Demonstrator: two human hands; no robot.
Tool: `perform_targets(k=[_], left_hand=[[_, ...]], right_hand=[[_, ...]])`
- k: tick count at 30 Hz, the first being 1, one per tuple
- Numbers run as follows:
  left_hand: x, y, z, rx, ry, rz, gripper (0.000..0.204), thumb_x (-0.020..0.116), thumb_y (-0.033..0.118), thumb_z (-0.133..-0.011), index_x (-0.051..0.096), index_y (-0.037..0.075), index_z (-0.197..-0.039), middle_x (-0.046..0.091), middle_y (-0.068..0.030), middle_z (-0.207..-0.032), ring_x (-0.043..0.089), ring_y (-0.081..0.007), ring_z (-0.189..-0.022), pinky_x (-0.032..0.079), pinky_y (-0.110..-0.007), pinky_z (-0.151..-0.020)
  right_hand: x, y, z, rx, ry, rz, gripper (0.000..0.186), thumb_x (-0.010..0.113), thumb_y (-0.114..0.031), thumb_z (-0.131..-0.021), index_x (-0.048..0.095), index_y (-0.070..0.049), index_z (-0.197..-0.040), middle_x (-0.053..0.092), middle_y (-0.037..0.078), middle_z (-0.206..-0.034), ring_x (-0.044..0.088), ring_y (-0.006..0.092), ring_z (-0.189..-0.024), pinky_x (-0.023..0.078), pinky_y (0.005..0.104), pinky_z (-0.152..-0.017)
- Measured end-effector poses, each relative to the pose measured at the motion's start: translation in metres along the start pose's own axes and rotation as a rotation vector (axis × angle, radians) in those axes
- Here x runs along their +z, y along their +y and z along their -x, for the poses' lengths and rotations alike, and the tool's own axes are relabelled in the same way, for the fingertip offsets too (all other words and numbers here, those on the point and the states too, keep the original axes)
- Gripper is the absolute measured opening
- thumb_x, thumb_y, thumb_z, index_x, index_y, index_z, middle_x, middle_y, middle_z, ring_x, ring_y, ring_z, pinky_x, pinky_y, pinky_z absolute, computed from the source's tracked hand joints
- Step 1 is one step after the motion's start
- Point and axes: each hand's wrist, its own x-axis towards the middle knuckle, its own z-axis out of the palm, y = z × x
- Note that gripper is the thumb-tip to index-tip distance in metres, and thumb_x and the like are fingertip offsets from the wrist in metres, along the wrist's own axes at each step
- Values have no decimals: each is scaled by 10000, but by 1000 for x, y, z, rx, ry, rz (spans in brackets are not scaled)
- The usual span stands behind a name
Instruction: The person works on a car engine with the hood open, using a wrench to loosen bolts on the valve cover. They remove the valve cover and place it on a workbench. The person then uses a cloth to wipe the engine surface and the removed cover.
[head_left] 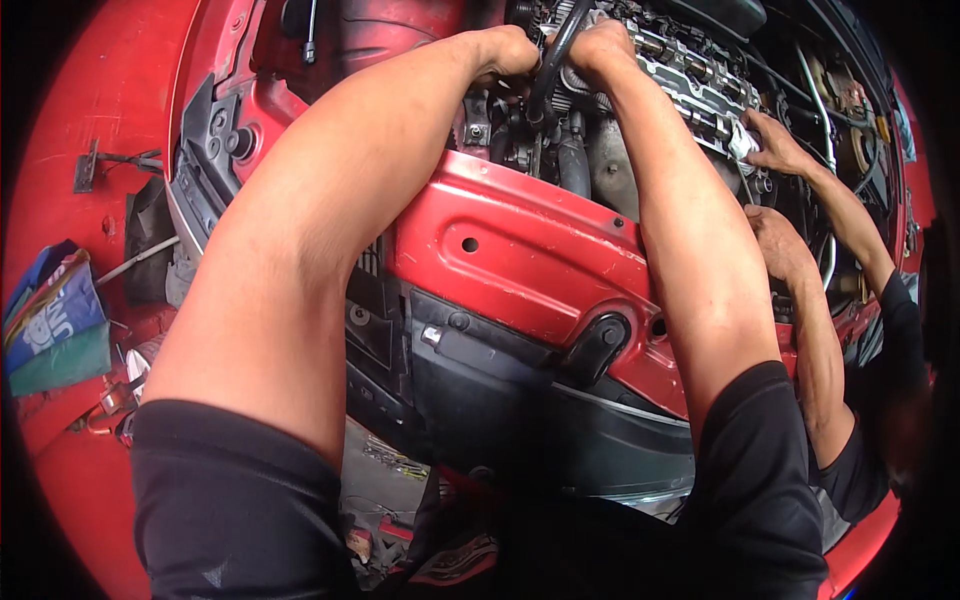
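Observation:
My left hand point(508, 55) is at the top centre, down in the engine bay just left of a black hose point(553, 65), its fingers curled and partly hidden. My right hand point(602, 48) is just right of that hose with fingers bent beside some whitish material, over the engine's metal parts. What either hand grips is hidden. The exposed engine top point(688, 85), with shafts and bolted caps, lies to the right. Below both hands runs the red front crossmember point(520, 250) of the car.
A co-worker's hands point(775, 145) work at the engine's right side, one by a white cloth point(743, 141). Red bodywork point(90, 90) bends round the left edge, with coloured bags point(55, 310) below. Black plastic trim point(510, 430) sits under the crossmember, and scattered tools point(395, 460) lie lower down.

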Motion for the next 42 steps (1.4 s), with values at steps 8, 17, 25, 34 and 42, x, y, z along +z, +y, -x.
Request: perform_targets(k=[8,17,25,34,42], left_hand=[[-16,-7,-38,153,207,-1149,362,595,283,-885,766,34,-1083,713,-260,-1104,699,-372,-1083,546,-437,-936],[-3,-13,-35,77,220,-618,453,709,313,-858,733,-93,-1057,738,-234,-1019,728,-315,-874,576,-444,-767],[6,-10,-32,-27,161,180,126,673,87,-880,723,-28,-886,712,-131,-818,692,-249,-694,569,-430,-560],[5,-1,-31,-129,121,-53,175,694,208,-914,753,47,-885,712,-58,-817,678,-208,-678,568,-391,-513],[-6,-3,-32,-142,126,-115,173,673,171,-897,755,24,-936,725,-104,-936,691,-247,-749,611,-414,-585]], right_hand=[[0,-3,0,55,0,-16,533,752,-332,-826,685,-74,-1287,661,175,-1361,625,321,-1287,507,409,-1069],[-3,2,6,33,-29,-9,554,765,-302,-807,683,-54,-1296,669,191,-1338,636,332,-1270,514,405,-1059],[2,-6,13,36,-39,136,752,908,-466,-644,674,-119,-1268,731,145,-1224,692,319,-1170,550,431,-988],[1,-8,4,68,-103,213,707,916,-474,-645,717,-136,-1233,732,136,-1231,692,324,-1170,559,431,-978],[-3,27,-1,2,58,-103,797,891,-501,-693,673,21,-1255,700,269,-1219,676,368,-1180,514,425,-1022]])
